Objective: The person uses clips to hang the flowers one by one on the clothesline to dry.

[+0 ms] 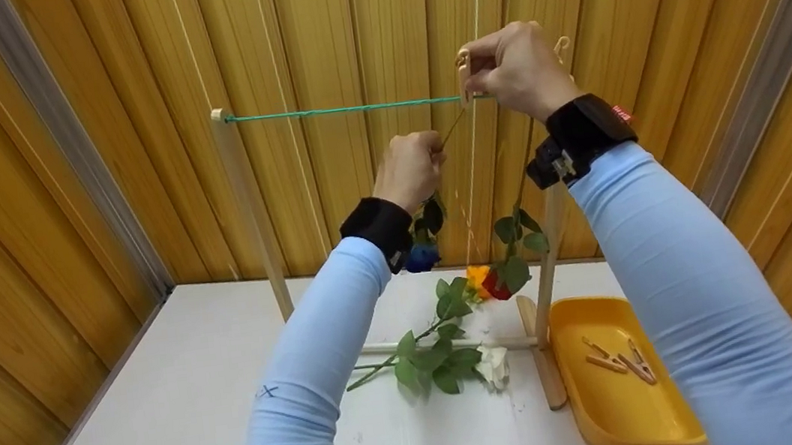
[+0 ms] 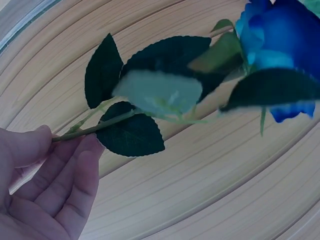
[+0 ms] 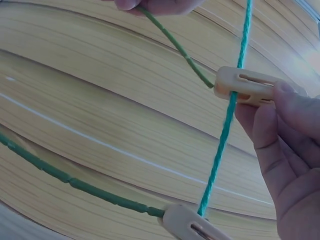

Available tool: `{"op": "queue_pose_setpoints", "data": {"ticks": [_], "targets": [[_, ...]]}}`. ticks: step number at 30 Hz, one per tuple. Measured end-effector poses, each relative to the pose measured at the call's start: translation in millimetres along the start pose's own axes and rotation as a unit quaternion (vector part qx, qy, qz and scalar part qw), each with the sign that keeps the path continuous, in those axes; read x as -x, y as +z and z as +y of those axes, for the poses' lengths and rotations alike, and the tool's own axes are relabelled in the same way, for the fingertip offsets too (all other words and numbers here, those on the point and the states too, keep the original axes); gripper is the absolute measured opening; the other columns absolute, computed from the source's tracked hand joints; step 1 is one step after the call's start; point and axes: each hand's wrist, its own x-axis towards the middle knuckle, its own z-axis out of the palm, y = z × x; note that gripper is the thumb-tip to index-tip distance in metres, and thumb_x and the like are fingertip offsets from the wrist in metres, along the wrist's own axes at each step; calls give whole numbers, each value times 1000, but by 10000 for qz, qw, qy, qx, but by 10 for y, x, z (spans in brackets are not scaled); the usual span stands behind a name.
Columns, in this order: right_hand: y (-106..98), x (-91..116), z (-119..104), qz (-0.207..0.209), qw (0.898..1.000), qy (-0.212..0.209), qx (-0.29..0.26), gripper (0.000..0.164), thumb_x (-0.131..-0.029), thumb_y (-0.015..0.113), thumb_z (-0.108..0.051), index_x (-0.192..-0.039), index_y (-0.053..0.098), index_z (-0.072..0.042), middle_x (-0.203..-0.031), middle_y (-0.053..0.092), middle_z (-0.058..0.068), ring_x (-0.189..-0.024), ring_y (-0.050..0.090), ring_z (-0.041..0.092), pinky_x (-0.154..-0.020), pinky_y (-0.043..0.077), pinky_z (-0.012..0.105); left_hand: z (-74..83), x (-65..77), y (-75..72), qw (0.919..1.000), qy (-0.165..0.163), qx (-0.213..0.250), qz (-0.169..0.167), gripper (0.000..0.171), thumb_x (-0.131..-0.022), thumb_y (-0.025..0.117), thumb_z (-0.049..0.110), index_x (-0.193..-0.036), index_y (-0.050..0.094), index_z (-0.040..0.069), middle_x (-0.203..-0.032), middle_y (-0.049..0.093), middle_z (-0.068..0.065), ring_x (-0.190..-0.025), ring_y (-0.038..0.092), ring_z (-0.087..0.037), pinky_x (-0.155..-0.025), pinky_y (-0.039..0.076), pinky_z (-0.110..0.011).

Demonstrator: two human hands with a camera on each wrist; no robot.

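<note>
My left hand (image 1: 411,171) pinches the stem of a blue rose (image 2: 290,40) between thumb and fingers; the bloom hangs downward. My right hand (image 1: 528,70) pinches a wooden clothespin (image 3: 250,82) that sits across a green cord (image 1: 344,110). The tip of the blue rose's stem meets the mouth of this clothespin; whether it is clamped I cannot tell. Beside it on the cord, a second clothespin (image 3: 182,220) grips another green stem. A red rose (image 1: 496,284) hangs head down below my right hand.
The cord spans a wooden frame with a left post (image 1: 252,217). On the white table (image 1: 163,417) lies a white rose (image 1: 493,367). An orange flower (image 1: 479,280) shows behind the red rose. A yellow tray (image 1: 601,416) at the right contains wooden clothespins (image 1: 637,367).
</note>
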Motion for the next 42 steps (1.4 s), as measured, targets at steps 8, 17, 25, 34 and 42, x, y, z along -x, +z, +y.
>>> {"op": "queue_pose_setpoints", "data": {"ticks": [8, 17, 25, 34, 42], "targets": [[57, -25, -4, -177, 9998, 58, 54, 17, -83, 64, 8, -93, 74, -2, -89, 71, 12, -72, 61, 10, -66, 50, 18, 3, -13, -20, 10000, -10, -7, 81, 14, -95, 55, 3, -89, 68, 6, -87, 67, -5, -72, 54, -14, -63, 43, -24], [70, -40, 23, -226, 9997, 77, 22, 12, -85, 65, 7, -89, 73, -1, -83, 69, 9, -67, 58, 8, -57, 45, 17, 10, -38, -19, 9998, 57, 18, 175, 14, -95, 58, 4, -88, 70, 6, -89, 69, -5, -73, 57, -13, -65, 45, -25], [80, -47, 49, -371, 9991, 202, 26, 11, -85, 68, 4, -93, 74, -1, -88, 71, 12, -72, 61, 13, -58, 48, 17, 18, -34, 12, 10000, -43, 50, -56, 13, -97, 57, 10, -93, 70, 9, -93, 69, -4, -75, 58, -14, -65, 46, -25], [87, -71, 69, -514, 9982, 179, 238, 9, -87, 65, 3, -92, 71, -1, -87, 69, 11, -71, 59, 11, -56, 46, 17, 24, -55, 37, 9996, -47, 258, -66, 15, -97, 56, 10, -95, 71, 7, -92, 69, -5, -74, 59, -14, -64, 48, -24], [97, -83, 74, -700, 9960, 4, 554, 7, -90, 60, -2, -87, 66, -2, -85, 65, 8, -74, 56, 15, -62, 44, 22, 36, -66, 97, 9989, 155, 448, 8, 15, -96, 57, 8, -91, 71, 3, -89, 71, -8, -73, 63, -17, -65, 48, -25]]}}
